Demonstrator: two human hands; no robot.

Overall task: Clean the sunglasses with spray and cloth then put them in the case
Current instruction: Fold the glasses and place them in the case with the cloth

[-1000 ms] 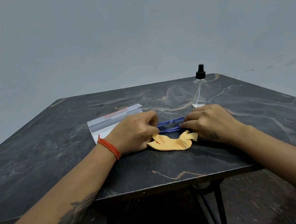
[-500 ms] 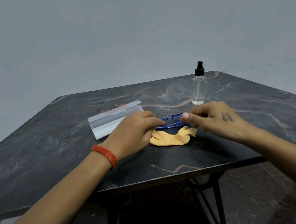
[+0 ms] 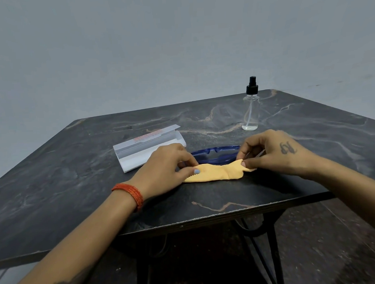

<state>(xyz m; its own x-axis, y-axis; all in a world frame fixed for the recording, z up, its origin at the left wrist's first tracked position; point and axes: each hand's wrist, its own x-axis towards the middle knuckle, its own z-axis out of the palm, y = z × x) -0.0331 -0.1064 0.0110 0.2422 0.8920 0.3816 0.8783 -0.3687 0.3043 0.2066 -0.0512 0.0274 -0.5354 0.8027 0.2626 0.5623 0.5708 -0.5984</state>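
Observation:
Blue sunglasses [image 3: 215,153] lie on the dark marble table [image 3: 75,180], just behind an orange cloth [image 3: 216,173]. My left hand [image 3: 168,164] pinches the cloth's left end between thumb and fingers. My right hand [image 3: 269,152] pinches its right end, so the cloth is stretched between both hands low over the table. The hands hide both ends of the sunglasses. A white case [image 3: 148,150] lies open to the left behind my left hand. A clear spray bottle [image 3: 251,110] with a black top stands upright at the back right.
The table's front edge [image 3: 208,219] runs close below the cloth, with black metal legs [image 3: 272,246] under it. A plain grey wall [image 3: 177,44] stands behind the table.
Both hands have left the sunglasses and taken the cloth by its ends. The crumpled cloth is now pulled out longer between them.

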